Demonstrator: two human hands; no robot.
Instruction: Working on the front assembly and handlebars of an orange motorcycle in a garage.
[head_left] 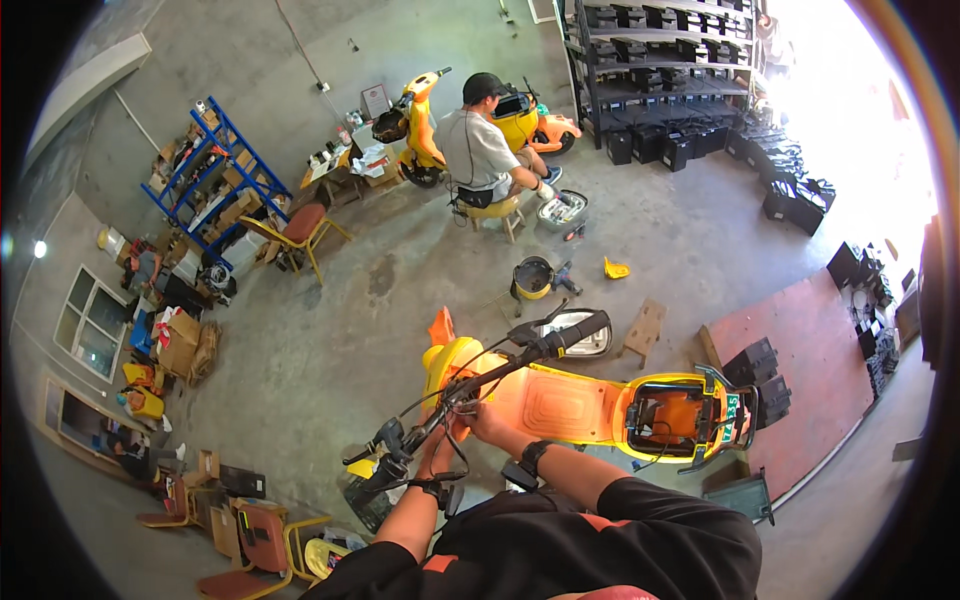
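Observation:
A yellow-and-orange electric scooter point(568, 400) stands crosswise in front of me, its handlebar point(490, 375) to the left and its open seat compartment point(675, 415) to the right. Both my hands are at the steering column just under the handlebar, among black cables. My left hand point(440, 446) is partly covered by the bar and cables, so its fingers are hidden. Close beside it, my right hand point(484, 422) has its fingers curled in against the column. What they hold is too small and covered to make out.
Beyond the scooter lie a bucket point(533, 278), a drill point(566, 277), a wooden stool point(643, 330) and a tray of parts point(580, 333). A co-worker point(482, 150) sits by another yellow scooter point(424, 125). Black batteries point(755, 365) rest on a reddish board point(800, 370) at right.

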